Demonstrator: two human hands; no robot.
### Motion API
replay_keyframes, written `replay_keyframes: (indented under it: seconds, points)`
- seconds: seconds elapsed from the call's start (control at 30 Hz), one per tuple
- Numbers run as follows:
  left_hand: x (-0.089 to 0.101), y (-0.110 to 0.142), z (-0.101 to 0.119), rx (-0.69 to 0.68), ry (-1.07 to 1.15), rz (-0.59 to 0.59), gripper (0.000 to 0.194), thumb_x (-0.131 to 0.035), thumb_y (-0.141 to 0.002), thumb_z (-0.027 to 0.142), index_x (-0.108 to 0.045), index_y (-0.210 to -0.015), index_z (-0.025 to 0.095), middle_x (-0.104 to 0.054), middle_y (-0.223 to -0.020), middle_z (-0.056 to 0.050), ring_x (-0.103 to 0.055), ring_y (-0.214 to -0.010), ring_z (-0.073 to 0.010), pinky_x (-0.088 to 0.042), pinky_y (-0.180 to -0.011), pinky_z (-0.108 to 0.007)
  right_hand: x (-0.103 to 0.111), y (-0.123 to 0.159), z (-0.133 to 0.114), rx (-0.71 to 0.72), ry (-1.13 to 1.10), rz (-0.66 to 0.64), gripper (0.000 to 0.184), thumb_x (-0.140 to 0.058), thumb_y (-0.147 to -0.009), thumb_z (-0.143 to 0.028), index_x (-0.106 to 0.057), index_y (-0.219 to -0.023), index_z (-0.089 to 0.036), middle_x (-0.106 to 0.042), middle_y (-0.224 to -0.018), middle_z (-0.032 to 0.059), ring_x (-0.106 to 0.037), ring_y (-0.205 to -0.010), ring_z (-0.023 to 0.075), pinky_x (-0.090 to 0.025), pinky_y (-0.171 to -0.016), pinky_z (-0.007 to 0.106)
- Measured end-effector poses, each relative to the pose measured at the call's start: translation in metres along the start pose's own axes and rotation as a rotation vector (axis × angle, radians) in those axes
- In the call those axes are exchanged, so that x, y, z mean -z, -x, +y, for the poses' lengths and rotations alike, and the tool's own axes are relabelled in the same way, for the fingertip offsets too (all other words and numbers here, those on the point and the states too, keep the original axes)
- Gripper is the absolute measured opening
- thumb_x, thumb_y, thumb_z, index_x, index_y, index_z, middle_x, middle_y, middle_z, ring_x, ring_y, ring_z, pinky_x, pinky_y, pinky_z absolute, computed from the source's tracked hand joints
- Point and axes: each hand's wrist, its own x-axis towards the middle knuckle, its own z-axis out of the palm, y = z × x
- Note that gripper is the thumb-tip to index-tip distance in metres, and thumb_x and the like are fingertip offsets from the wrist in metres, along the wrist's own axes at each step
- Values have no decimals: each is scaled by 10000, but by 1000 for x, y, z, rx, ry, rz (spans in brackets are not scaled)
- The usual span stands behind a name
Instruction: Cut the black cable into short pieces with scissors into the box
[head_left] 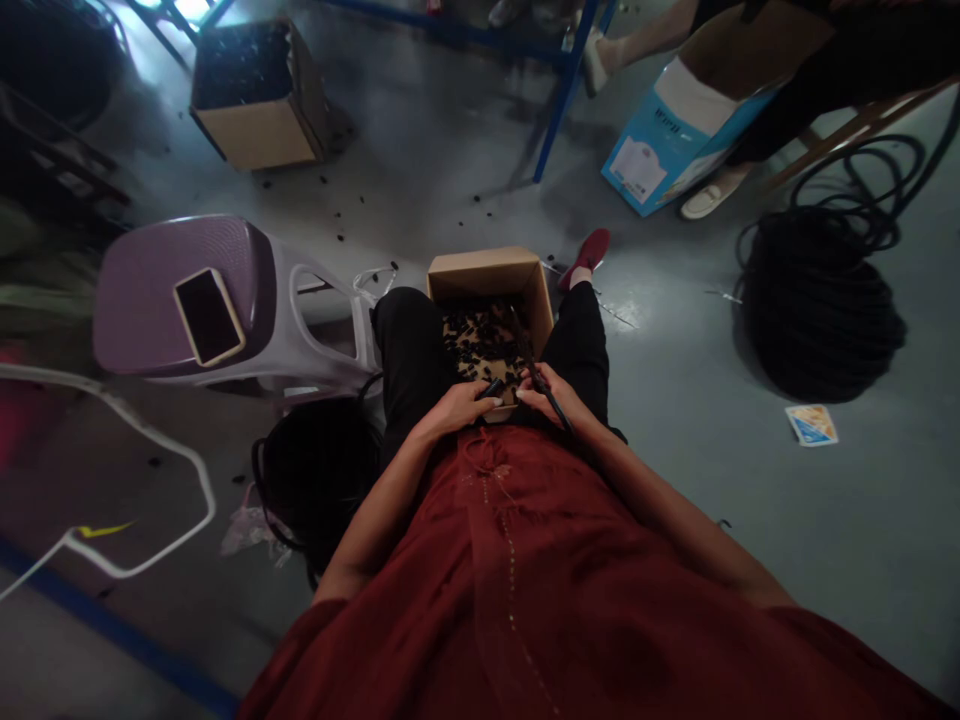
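Our right hand (544, 392) pinches a thin black cable (553, 402) firmly, its grip pressed together, while our left hand (455, 410) closes on a short black piece (492, 388), both just above the loose black pieces (480, 345) in the cardboard box (487, 275) on our lap (409, 350).

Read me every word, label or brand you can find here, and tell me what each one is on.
Blue-and-white cardboard box: dark lettering, possibly "Wirpl", too blurred to be sure.
Printed card on the floor: too small to read.
Nothing else is legible.
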Motion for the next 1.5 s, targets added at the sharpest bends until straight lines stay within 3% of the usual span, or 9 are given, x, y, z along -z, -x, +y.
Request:
replay_keyframes:
  seconds: [0.23,0.43,0.6,0.73,0.83,1.0,1.17,1.37,1.5]
  points:
    - [-3,4,6,-63,-50,-24,276,-461,-793,371,-607,-851,143,-573,-674,9,-486,-558,-93,-361,-515,-193,-10,-7,-21,38,-244,-71,381,-594,-659,-307,-441,-992,-204,-555,-876,16,-545,-771,134,-461,-674,264]
    - [-1,9,10,-72,-114,8,309,-466,-801,377,-624,-927,143,-626,-820,-19,-547,-727,-135,-414,-643,-213,-8,-7,-27,-4,-362,-49,364,-590,-640,-298,-443,-962,-217,-524,-821,-20,-497,-610,93,-440,-570,236]
    - [-2,18,7,-37,-284,185,318,-475,-825,316,-568,-1103,192,-627,-1020,-53,-568,-899,-175,-415,-785,-252,-4,-12,-19,-67,-441,103,371,-572,-645,-312,-416,-974,-243,-501,-765,-34,-459,-532,82,-397,-489,217]
    - [-8,17,7,-27,-541,359,316,-410,-867,259,-528,-1151,186,-598,-1058,-86,-545,-953,-188,-404,-823,-275,-6,-18,-10,-89,-499,130,374,-565,-655,-329,-397,-983,-263,-477,-746,-41,-467,-535,87,-390,-476,213]
    - [-12,13,8,-75,-615,403,337,-392,-874,223,-491,-1194,184,-585,-1067,-85,-520,-992,-178,-396,-847,-269,-9,-21,-8,-82,-494,161,373,-564,-660,-336,-395,-984,-261,-466,-764,-41,-469,-548,84,-406,-496,217]
    - [-10,7,0,-161,-427,369,329,-398,-877,351,-552,-1127,202,-606,-1050,-48,-549,-956,-151,-411,-842,-242,-8,-21,-11,-60,-461,158,379,-553,-694,-374,-390,-1015,-258,-479,-782,-34,-495,-584,90,-430,-532,224]
    - [2,4,-9,-191,-139,436,321,-422,-865,314,-585,-1102,172,-626,-1032,-41,-560,-925,-128,-409,-842,-222,-4,-14,-8,-42,-300,150,372,-525,-732,-417,-417,-1027,-218,-523,-814,1,-544,-654,116,-459,-597,254]
    - [11,1,-12,-89,237,460,388,-469,-820,357,-591,-1102,120,-621,-781,-25,-510,-621,-82,-415,-609,-191,12,10,12,-3,111,72,428,-528,-749,-449,-457,-1097,-212,-596,-903,32,-585,-778,161,-456,-720,295]
    - [11,-1,-15,-95,330,455,407,-493,-797,373,-593,-1095,115,-590,-721,-10,-454,-555,-64,-385,-552,-184,15,27,12,-24,246,-24,458,-528,-762,-453,-447,-1148,-221,-615,-953,42,-586,-833,179,-441,-748,302]
